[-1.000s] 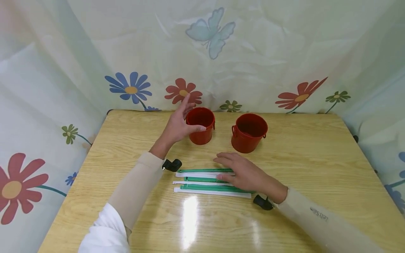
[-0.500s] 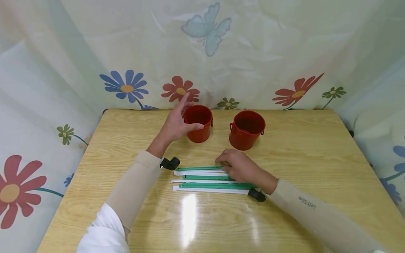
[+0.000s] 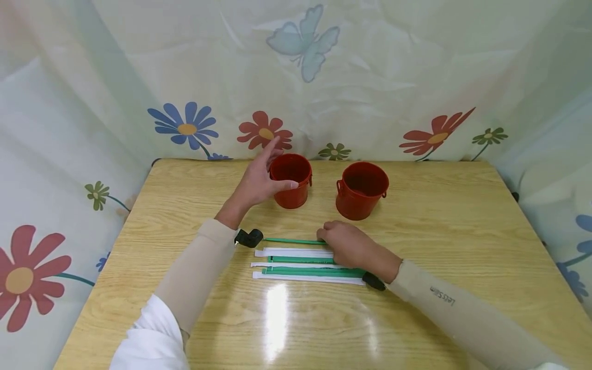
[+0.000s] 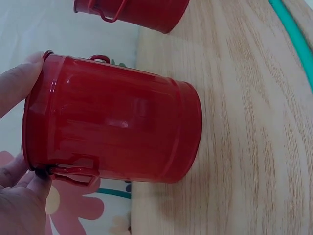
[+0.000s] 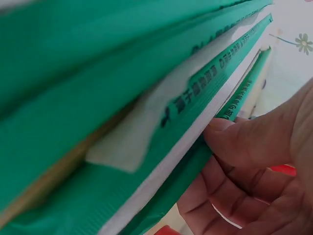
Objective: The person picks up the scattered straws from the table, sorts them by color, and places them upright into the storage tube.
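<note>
My left hand (image 3: 259, 181) grips the left red bucket (image 3: 292, 199) by its rim, thumb on the near side. In the left wrist view the thumb and fingers sit at opposite sides of the bucket's rim (image 4: 36, 110), close to one wire handle. My right hand (image 3: 351, 244) pinches a thin green-wrapped straw (image 3: 293, 240), which lies apart from the row, on its far side. Printed lettering shows on that straw (image 5: 239, 100) beside the thumb in the right wrist view. Several green (image 3: 302, 273) and white wrapped straws (image 3: 300, 253) lie side by side under my right wrist.
A second red bucket (image 3: 358, 205) stands upright to the right of the first, with small side handles. Both rest near the far edge of the wooden table (image 3: 439, 231). A flowered curtain (image 3: 393, 77) hangs behind and along the sides.
My right hand has lowered from open above the straws and closed on the farthest green one, drawing it away from the row. The left hand stays at the bucket.
</note>
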Tool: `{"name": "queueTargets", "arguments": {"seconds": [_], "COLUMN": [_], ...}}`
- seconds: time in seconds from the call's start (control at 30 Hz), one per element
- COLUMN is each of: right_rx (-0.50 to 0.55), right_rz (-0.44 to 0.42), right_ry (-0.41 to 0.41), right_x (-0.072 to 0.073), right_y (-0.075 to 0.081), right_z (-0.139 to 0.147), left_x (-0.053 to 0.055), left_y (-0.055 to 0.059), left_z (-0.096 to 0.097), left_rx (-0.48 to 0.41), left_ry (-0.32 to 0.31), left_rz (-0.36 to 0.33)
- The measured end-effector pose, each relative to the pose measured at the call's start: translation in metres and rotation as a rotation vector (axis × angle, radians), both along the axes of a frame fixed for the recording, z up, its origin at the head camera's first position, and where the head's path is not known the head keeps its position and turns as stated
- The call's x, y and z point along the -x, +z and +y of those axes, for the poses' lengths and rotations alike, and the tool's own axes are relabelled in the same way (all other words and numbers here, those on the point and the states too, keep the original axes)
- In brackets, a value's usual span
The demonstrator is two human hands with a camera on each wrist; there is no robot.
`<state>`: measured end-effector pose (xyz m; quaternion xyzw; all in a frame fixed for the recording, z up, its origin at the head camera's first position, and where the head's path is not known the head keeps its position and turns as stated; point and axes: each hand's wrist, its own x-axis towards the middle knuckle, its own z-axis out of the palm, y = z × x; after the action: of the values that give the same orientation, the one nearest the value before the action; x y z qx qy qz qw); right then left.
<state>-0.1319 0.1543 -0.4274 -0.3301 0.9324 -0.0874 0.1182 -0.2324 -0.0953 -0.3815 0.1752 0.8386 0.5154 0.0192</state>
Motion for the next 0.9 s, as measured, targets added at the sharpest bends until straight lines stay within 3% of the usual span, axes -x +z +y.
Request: {"name": "queueTargets", "arguments": {"seconds": [0.17,0.33,0.63,0.9], "right_rx": [-0.063,0.003,0.410,0.754], "right_rz": [-0.019,0.006,-0.008,0.017], "right_ry": [-0.007,-0.007,-0.075,-0.104], "right_x": [-0.001,-0.003,-0.007,0.000], "right_y": [0.005,0.015,0.047,0.073], "right_z": [0.000,0.008,0.031,0.029], "left_x": [-0.001,-0.001,0.000,0.002], "left_y": [0.001,0.001,0.001,-0.001], "left_z": [0.001,0.000,-0.002,-0.001], "left_rx": [0.004,0.022,0.006,-0.004], "left_ry": [-0.011,-0.007,-0.021,-0.021], "left_rz": [-0.012,-0.015,-0.015,-0.014]}}
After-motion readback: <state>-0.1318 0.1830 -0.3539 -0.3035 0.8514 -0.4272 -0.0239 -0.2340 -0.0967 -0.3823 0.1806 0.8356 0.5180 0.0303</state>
